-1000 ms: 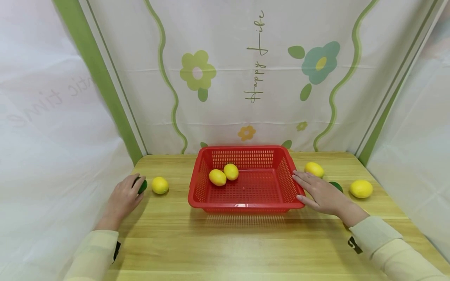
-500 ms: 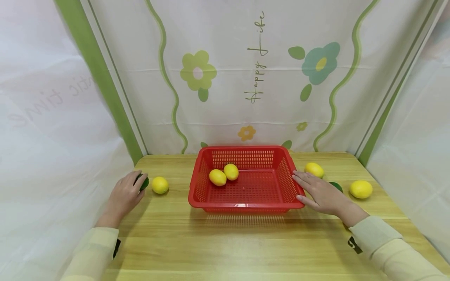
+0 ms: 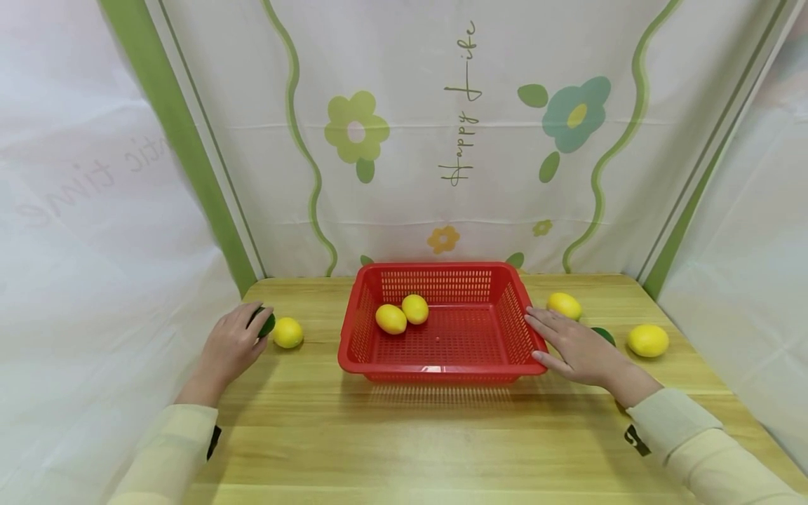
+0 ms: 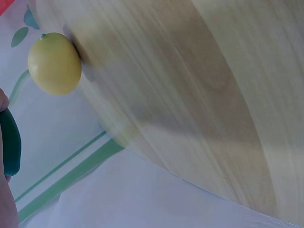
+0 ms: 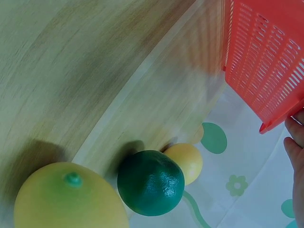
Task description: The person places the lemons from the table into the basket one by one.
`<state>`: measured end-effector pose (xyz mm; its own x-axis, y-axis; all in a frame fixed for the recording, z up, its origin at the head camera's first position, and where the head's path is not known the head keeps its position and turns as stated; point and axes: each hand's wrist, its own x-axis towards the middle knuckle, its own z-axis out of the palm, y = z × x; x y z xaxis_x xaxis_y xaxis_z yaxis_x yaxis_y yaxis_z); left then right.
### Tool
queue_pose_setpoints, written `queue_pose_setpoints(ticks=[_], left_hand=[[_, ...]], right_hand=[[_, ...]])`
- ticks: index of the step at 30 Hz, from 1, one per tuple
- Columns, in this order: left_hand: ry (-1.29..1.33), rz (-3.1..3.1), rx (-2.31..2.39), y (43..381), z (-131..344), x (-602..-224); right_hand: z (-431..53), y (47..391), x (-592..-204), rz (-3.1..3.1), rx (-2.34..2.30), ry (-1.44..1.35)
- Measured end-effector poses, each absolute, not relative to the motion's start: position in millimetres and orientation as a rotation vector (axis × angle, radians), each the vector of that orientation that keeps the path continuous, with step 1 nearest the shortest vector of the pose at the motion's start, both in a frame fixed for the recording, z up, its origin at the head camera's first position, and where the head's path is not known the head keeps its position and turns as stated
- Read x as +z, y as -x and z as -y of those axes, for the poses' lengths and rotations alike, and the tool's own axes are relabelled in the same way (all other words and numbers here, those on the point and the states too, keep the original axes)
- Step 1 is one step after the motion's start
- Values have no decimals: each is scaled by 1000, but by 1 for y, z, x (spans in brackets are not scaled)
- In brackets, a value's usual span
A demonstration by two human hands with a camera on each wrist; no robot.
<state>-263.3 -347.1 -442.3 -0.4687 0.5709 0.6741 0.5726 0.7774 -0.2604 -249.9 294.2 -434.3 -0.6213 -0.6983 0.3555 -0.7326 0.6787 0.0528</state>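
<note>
My left hand (image 3: 230, 344) grips a dark green fruit (image 3: 268, 325) at the table's left side. Close to its right lies a lemon (image 3: 288, 332). The left wrist view catches the edge of that green fruit (image 4: 11, 142), with the lemon (image 4: 54, 64) beyond it. A red plastic basket (image 3: 442, 369) stands mid-table, with two lemons (image 3: 391, 319) together in its left half. My right hand (image 3: 583, 351) rests on the basket's right rim, its fingers straight. In the right wrist view only some fingertips (image 5: 295, 133) show at the basket wall (image 5: 266, 71).
Right of the basket are a lemon (image 3: 564, 306) towards the back, a dark green fruit (image 3: 604, 334) partly behind my right hand, and another lemon (image 3: 647, 340). A printed curtain (image 3: 404, 196) hangs behind the wooden table (image 3: 379, 449). White sheets (image 3: 95, 280) hang along both sides.
My left hand has moved slightly right and away from me with the green fruit, narrowing the gap to the lemon beside it. The right hand and basket have stayed put.
</note>
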Motion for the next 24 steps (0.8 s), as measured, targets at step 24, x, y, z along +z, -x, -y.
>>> queue_pose_setpoints(ticks=[24], left_hand=[[954, 2109, 77, 270, 300, -411]], right_hand=[[-294, 250, -435, 2542, 147, -1128]])
